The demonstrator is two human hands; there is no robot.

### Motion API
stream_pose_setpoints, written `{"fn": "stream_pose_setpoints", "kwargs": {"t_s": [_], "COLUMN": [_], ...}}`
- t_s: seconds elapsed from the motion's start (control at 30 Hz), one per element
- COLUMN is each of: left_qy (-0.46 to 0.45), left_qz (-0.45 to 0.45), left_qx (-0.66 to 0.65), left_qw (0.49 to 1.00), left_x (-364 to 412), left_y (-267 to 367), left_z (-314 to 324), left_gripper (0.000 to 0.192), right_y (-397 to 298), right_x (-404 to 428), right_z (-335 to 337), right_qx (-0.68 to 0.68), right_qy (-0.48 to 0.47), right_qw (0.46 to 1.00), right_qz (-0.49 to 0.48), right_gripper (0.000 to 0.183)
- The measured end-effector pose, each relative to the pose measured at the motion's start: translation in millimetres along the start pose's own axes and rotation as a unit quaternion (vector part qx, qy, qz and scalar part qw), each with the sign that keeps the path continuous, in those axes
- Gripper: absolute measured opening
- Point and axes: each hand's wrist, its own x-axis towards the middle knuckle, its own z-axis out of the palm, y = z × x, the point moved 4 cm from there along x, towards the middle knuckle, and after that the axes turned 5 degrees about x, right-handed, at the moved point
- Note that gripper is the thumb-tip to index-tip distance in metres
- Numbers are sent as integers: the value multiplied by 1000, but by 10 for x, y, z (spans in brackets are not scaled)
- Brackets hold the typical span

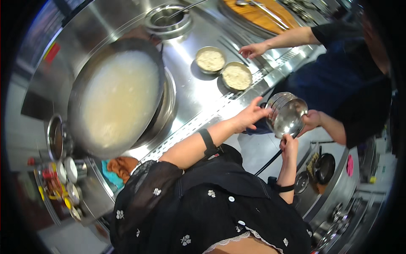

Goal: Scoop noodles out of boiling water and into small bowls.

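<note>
A stack of shiny metal bowls [287, 116] is tilted between me and a co-worker, whose hand [311, 122] grips its far side. My left hand [250, 116] has its thumb and fingers spread; one fingertip meets the near side of the stack, though firm contact is hard to judge. Below the bowls, my right hand [289, 145] is closed around a pair of long black chopsticks [269, 163] that slant down to the left. Its knuckles are close to the lowest bowl's rim. Two metal bowls of pale noodle-like food [210, 60] [236, 76] stand on the steel counter [187, 92].
A big wok [74, 104] of cloudy, steaming liquid occupies the left. Behind it stands a round steel pot [152, 23] with a ladle. The co-worker's other hand [253, 50] reaches over the counter near a wooden board [260, 14]. Cloths [122, 170] lie at lower left.
</note>
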Motion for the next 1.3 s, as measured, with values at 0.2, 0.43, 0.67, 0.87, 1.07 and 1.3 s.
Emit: {"fn": "stream_pose_setpoints", "kwargs": {"t_s": [0.2, 0.43, 0.67, 0.87, 1.07, 1.3], "left_qy": [209, 445, 426, 562, 432, 354], "left_qz": [53, -43, -34, -88, -31, 77], "left_qx": [30, -91, -310, -193, -162, -289], "left_qw": [976, 890, 849, 800, 887, 886], "left_x": [-522, -854, -820, -973, -1772, -3511], "left_y": [-441, -815, -1405, -1094, -695, -1149], "left_z": [-493, -1392, -2081, -2131, -1635, -1380], "left_gripper": [69, 39, 31, 77, 54, 49], "right_y": [368, 848, 221, -727, -1239, -539], "right_x": [-200, 73, -257, -914, -1449, -1977], "right_z": [946, 2049, 2348, 2335, 2497, 3971], "right_qx": [-73, -218, -193, -289, 55, -157], "right_qy": [-185, -311, -389, -437, -568, -615], "right_qw": [978, 919, 900, 848, 792, 746], "right_qz": [68, 104, 41, -82, -218, -203], "right_gripper": [24, 17, 31, 31, 21, 19]}}
